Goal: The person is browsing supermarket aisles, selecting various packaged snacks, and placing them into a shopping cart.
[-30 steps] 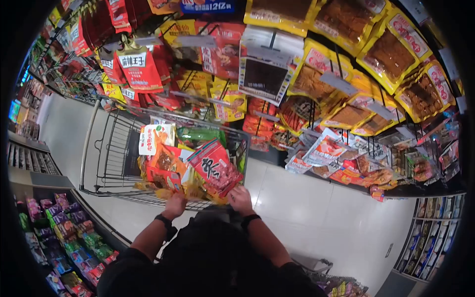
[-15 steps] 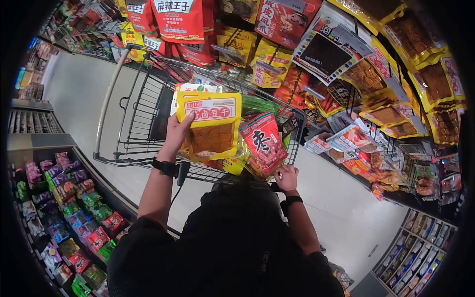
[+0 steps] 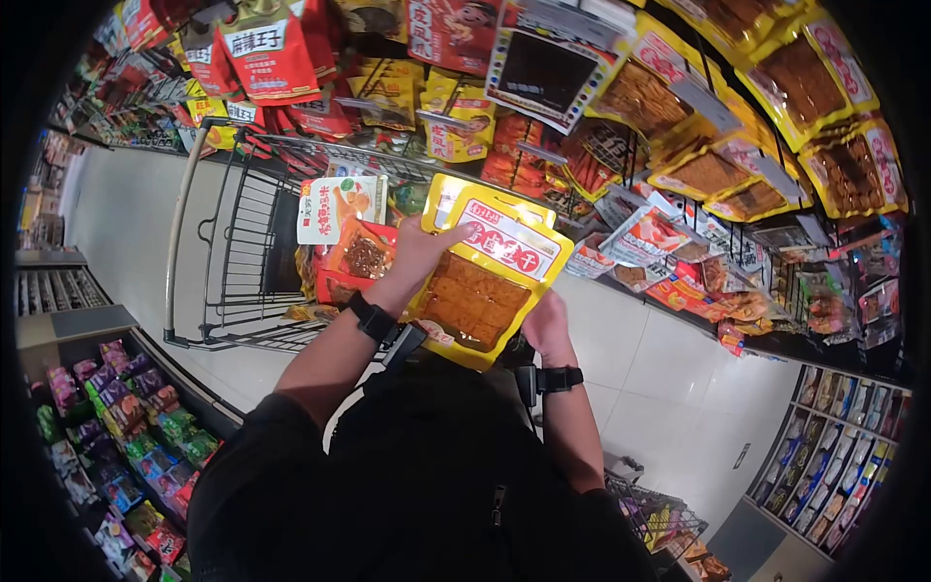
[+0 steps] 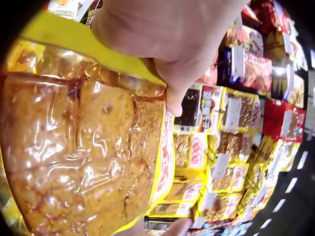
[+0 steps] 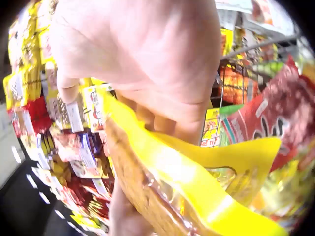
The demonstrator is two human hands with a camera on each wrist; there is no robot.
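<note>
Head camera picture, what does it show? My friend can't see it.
A person holds a yellow snack packet, left grip at its top and right grip at its lower edge. Beyond it stands a wire shopping cart with more packets inside, beside racks of hanging snacks.

Your pack point(image 3: 485, 281) is bright yellow w/ a clear front; the food inside shows as shiny brown & orange-brown squares. Its label point(image 3: 509, 247) is red w/ white letters. Your wrist bands point(image 3: 373, 318) are black, & your top point(image 3: 417, 466) is black too. The cart point(image 3: 242, 242) is grey wire w/ a pale bar at its left edge. Near its far edge sits a white pack point(image 3: 335, 206) w/ an orange pic; next to it an orange-red pack point(image 3: 364, 254) w/ brown bits. Hanging packs point(image 3: 795, 87) top R: yellow w/ brown middles. Top L, red packs point(image 3: 267, 53) w/ a white name strip. Floor point(image 3: 669, 378): pale cream tiles w/ thin grey lines. Low shelf packs point(image 3: 126, 407): purple, green & red rows.
</note>
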